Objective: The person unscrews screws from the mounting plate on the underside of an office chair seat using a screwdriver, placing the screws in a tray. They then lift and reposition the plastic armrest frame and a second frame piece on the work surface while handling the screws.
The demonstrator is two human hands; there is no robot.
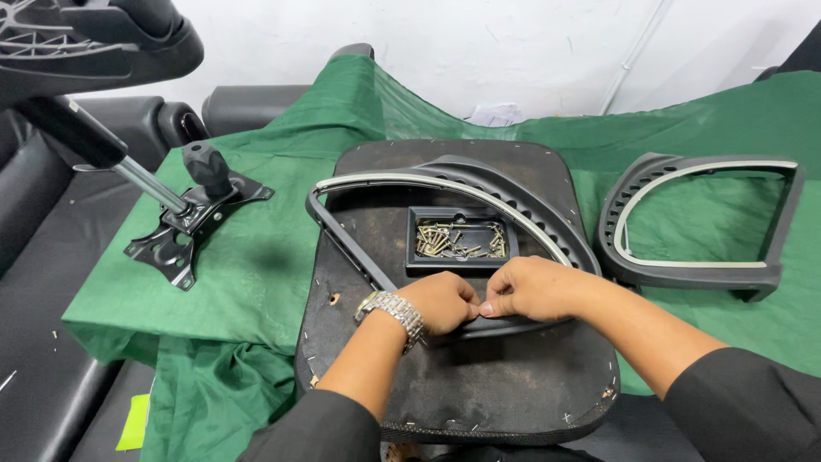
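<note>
A green cloth (256,265) drapes the counter before a white wall (530,51), carrying an upturned chair seat base (479,385). On it, beside a black screw tray (460,240), the left hand (445,301) and right hand (530,287) each close their grip, pinching the near edge of a black armrest (445,184).

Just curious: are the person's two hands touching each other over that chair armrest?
Touching. The head view shows the left hand and right hand meeting at the fingertips, no gap, on the armrest.
</note>
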